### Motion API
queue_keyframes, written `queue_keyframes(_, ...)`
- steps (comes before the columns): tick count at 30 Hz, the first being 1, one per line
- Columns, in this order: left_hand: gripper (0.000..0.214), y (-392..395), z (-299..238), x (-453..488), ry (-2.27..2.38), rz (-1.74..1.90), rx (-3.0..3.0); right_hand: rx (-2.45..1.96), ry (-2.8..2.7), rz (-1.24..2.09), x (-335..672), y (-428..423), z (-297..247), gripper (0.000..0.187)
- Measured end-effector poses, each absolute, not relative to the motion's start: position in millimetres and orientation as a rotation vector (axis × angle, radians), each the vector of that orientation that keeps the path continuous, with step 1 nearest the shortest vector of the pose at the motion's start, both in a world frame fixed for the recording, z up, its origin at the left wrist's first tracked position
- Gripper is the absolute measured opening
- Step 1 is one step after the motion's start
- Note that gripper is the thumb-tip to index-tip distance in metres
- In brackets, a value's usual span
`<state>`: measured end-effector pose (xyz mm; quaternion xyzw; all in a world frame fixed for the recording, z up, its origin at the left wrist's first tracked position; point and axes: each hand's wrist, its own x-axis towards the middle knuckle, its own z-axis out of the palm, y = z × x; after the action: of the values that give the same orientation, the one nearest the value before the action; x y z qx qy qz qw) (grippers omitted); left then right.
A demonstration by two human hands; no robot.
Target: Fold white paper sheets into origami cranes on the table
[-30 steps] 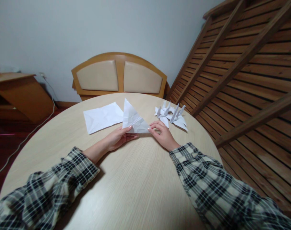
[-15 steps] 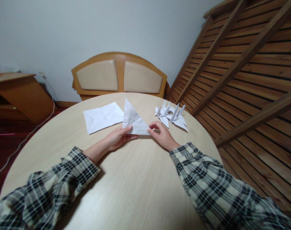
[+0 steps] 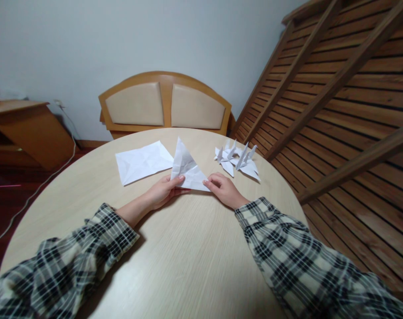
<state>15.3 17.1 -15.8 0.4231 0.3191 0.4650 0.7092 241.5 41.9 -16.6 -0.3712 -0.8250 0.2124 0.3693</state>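
Note:
Between my two hands is a white sheet of paper folded into a triangle, creased across its face, with one point toward the far side of the table. My left hand grips its lower left corner, thumb on top and fingers underneath. At the lower right corner, my right hand pinches the paper between thumb and fingers. A flat, creased white sheet of paper lies just left of the triangle. Several folded white paper cranes stand close together beyond my right hand.
Everything rests on a round, pale wooden table. Behind it is a wooden headboard with two cream panels. A slatted wooden frame leans at the right. On the left are a wooden desk and a white cable.
The folded triangle has tilted a little clockwise, its far point shifting to the right and its lower right corner dropping slightly. Both hands keep hold of it.

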Motion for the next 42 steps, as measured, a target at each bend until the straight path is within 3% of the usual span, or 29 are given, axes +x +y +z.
queue_keyframes(8,0.020,13.5,-12.3,17.7,0.763,1.037,0.933,-1.048,-2.033,0.761,240.8,38.8,-17.2,0.035)
queue_keyframes(13,0.023,13.8,-13.9,18.9,0.746,1.025,0.977,-1.076,-1.975,0.612,240.3,39.5,-17.4,0.031)
queue_keyframes(28,0.025,9.4,-14.2,20.0,0.754,0.937,1.151,-1.041,-1.789,0.644,240.7,38.7,-13.9,0.036)
queue_keyframes(42,0.022,10.6,-15.9,22.1,0.740,0.955,1.177,-0.992,-1.761,1.158,228.4,28.9,-16.8,0.047)
